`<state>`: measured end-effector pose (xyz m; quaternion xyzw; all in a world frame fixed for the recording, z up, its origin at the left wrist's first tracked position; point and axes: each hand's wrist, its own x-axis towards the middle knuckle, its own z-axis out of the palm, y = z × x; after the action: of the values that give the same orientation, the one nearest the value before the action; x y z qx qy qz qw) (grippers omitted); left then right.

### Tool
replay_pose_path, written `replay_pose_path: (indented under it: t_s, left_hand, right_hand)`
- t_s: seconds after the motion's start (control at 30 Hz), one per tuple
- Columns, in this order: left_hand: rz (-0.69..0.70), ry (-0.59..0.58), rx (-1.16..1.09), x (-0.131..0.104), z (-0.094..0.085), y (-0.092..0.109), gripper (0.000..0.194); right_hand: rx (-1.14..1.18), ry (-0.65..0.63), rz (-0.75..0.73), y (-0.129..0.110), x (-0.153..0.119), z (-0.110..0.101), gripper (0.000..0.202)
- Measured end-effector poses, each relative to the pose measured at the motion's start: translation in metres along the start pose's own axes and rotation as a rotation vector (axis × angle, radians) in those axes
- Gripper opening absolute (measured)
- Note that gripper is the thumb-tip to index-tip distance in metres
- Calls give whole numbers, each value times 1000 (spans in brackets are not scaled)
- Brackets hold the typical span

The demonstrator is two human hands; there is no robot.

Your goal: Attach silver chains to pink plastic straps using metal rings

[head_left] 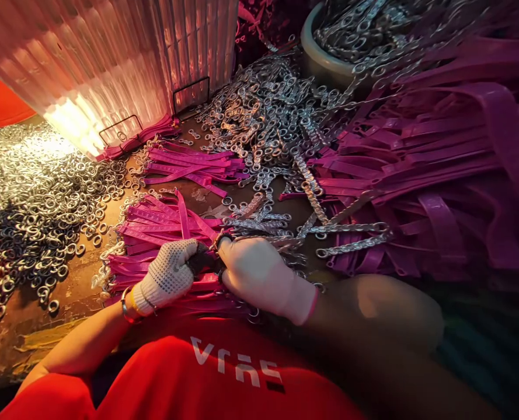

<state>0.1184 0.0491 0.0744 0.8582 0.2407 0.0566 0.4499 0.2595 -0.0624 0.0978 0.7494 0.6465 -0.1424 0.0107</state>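
Both hands wear white gloves and meet low in the middle, over a bundle of pink straps point(154, 227). My left hand point(167, 274), in a dotted glove, is closed with its thumb pressed in. Dark material point(202, 261) shows between the two hands, and I cannot tell whether it is finger covering or a tool. My right hand point(259, 274) is closed too, its fingertips against a small metallic piece point(218, 239) near the end of one pink strap. What each hand grips is mostly hidden. Twisted metal chain pieces point(263, 223) lie just beyond my right hand.
Loose metal rings point(66, 216) are heaped at left. Ahead stand ribbed translucent plastic baskets point(123, 76), brightly lit at the base. A pile of metal links point(263, 105) lies beside a tub point(314, 44) of chains. Purple-pink straps point(438, 163) are stacked high on the right.
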Motion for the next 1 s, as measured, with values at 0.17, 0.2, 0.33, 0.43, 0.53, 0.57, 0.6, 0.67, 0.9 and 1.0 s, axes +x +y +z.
replay_pose_path:
  t_s: [0.17,0.2,0.33,0.43,0.53,0.57,0.6,0.67,0.9,1.0]
  left_hand:
    - [34,-27,55,3,5,0,20]
    - [55,-42,68,4,2,1,19]
    - [125,-85,210,6,-37,2,15]
    - [89,70,377,2,-79,-9,21]
    - [-47,262,530,-7,-103,-20,35]
    - [-107,312,488,-10,-104,-21,39]
    - [-172,339,374,-11,-102,-19,40]
    - [-301,359,-45,-9,-91,-11,33]
    - [-505,215,-1490,40,-33,22,32]
    - [-507,254,-1701,49,-12,25,32]
  right_hand:
    - [-51,53,-95,4,-2,15,16]
    - [-49,75,-100,4,-2,16,17]
    - [-22,173,-107,3,-1,19,16]
    - [23,167,-44,4,-7,18,15]
    - [66,185,-11,23,-18,12,15]
    - [64,219,6,36,-23,11,16]
    - [46,251,28,52,-27,10,18]
    - [-51,277,157,90,-33,11,22]
    - [-234,-39,-99,179,-36,54,34]
    - [-202,86,-113,194,-35,65,29]
